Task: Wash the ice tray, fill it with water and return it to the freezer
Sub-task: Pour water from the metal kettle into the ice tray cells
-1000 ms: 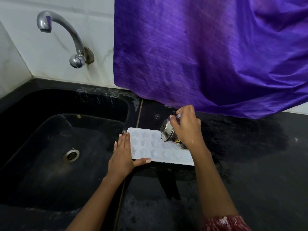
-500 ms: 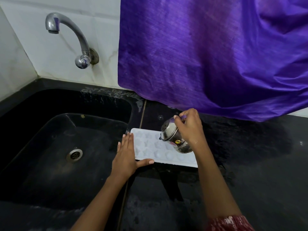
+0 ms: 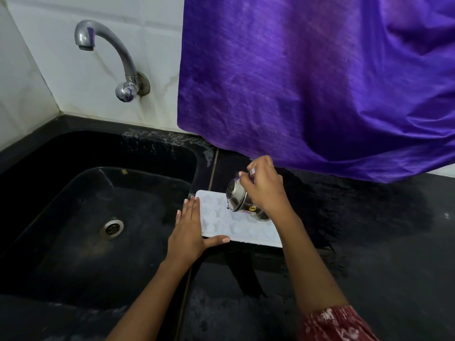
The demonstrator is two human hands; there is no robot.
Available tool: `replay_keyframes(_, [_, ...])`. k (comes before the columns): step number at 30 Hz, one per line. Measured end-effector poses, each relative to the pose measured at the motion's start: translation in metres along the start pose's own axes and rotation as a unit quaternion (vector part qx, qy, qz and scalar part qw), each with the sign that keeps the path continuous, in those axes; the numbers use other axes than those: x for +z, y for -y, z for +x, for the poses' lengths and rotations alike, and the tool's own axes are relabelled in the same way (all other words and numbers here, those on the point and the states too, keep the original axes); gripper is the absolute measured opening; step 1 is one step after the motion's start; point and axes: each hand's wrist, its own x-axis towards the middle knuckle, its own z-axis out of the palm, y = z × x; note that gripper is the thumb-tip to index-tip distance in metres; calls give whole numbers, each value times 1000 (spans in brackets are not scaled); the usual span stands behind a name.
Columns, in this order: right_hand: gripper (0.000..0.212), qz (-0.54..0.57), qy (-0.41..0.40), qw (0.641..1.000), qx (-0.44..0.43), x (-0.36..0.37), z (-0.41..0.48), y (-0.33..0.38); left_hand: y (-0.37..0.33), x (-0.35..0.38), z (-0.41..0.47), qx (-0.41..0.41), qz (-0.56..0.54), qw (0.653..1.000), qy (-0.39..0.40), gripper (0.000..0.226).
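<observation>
Ice tray [image 3: 218,221], white, lies on the black surface [image 3: 369,242] just right of the sink [image 3: 73,148]. Left hand [image 3: 187,232] flat, fingers straight, against its sink-side end. Right hand [image 3: 266,190] grips a tilted steel cup [image 3: 237,196] over the tray; yellow sticker [image 3: 252,208] reads "3".

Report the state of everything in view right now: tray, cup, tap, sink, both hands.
Ice tray: flat on the counter beside the sink, cavities up.
Steel cup: tipped, mouth down over the tray; pour too faint to confirm.
Tap: no stream visible.
Sink: drain unplugged, no standing water seen.
Left hand: flat, fingers straight against the tray's left end.
Right hand: grips the steel cup.
</observation>
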Motion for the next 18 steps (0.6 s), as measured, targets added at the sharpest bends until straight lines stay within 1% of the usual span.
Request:
replay_keyframes(4, [22,-21,0,1000,-9,2,2,1,-1,0,0,0,6,1000,3,157])
replay_keyframes(18, [22,-27,-7,999,-19,1,6,1,0,1,0,-2,5,1000,3,155])
